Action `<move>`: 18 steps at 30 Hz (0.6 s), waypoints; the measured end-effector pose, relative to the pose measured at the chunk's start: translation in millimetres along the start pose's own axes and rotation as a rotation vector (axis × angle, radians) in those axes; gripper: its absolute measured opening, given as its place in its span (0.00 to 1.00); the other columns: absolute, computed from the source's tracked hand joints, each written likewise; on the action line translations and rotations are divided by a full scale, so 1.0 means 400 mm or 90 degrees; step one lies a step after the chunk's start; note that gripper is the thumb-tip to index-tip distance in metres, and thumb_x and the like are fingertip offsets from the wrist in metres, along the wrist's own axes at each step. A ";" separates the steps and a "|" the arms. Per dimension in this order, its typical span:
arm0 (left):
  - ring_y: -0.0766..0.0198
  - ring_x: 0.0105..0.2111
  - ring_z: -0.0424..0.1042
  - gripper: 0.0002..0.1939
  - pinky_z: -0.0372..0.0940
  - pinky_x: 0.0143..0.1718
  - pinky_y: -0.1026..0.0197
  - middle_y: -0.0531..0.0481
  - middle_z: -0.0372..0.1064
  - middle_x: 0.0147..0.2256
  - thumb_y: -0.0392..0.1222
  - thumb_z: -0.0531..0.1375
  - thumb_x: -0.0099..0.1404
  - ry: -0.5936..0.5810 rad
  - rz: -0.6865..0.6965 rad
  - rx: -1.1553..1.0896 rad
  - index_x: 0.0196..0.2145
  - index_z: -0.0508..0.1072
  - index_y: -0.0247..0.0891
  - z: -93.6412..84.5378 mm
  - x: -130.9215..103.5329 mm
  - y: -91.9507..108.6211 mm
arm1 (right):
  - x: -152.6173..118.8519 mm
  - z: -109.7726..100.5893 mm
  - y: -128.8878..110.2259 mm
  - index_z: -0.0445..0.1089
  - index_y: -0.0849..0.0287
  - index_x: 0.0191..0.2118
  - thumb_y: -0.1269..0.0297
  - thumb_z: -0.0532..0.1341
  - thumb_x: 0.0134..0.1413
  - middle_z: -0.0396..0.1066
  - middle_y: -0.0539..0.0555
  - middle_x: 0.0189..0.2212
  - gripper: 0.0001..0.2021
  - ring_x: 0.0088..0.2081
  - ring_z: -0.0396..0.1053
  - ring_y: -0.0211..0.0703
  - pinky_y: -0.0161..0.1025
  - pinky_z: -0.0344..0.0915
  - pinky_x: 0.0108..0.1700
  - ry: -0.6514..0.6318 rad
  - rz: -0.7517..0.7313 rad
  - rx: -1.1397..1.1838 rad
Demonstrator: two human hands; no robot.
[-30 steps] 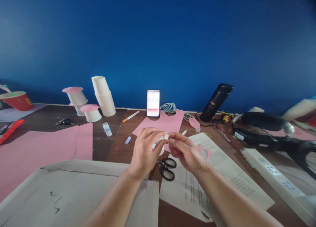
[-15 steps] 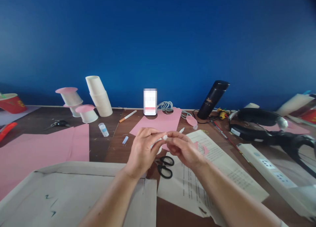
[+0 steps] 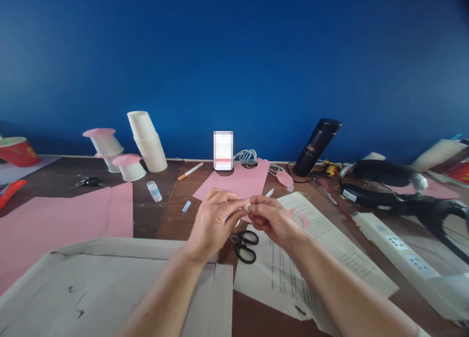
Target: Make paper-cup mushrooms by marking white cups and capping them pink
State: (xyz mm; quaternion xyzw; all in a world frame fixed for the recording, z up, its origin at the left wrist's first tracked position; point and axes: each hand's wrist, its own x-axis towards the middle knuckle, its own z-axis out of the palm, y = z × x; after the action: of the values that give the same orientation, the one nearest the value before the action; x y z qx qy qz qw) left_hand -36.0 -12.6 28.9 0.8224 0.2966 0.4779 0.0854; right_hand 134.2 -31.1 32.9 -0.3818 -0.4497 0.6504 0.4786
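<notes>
Both hands meet at the middle of the view, above the desk. My left hand (image 3: 216, 220) is closed round a small white item (image 3: 246, 207), mostly hidden by the fingers. The fingertips of my right hand (image 3: 271, 217) pinch the same white item from the other side. A white rounded edge shows under the left fingers. Just below the hands lie black-handled scissors (image 3: 245, 246), partly on a printed sheet (image 3: 330, 249). Behind the hands is a sheet of pink paper (image 3: 234, 180).
Stacked white paper cups (image 3: 148, 144), cups with pink discs (image 3: 128, 167), a small clear tube (image 3: 154, 191) and a cutter-like orange stick (image 3: 189, 171) stand or lie at left. A phone (image 3: 223, 150), black flask (image 3: 317, 147), headphones (image 3: 381, 185) and power strip (image 3: 406, 259) are behind and right.
The fingertips have closed further over the white item, so less of it shows. Both hands stay in nearly the same place.
</notes>
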 end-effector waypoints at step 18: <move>0.62 0.40 0.68 0.12 0.64 0.42 0.56 0.50 0.71 0.37 0.41 0.59 0.63 -0.023 -0.091 -0.085 0.44 0.75 0.50 -0.002 0.000 0.009 | 0.002 -0.008 0.001 0.68 0.63 0.27 0.64 0.66 0.48 0.55 0.44 0.19 0.09 0.20 0.44 0.25 0.27 0.37 0.19 -0.031 0.081 0.113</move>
State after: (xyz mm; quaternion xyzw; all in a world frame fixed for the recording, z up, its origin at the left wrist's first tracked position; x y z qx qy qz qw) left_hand -35.3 -15.7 30.9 0.8002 0.3203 0.4743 0.1794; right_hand 136.8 -29.6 31.7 -0.3499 -0.3764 0.7258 0.4573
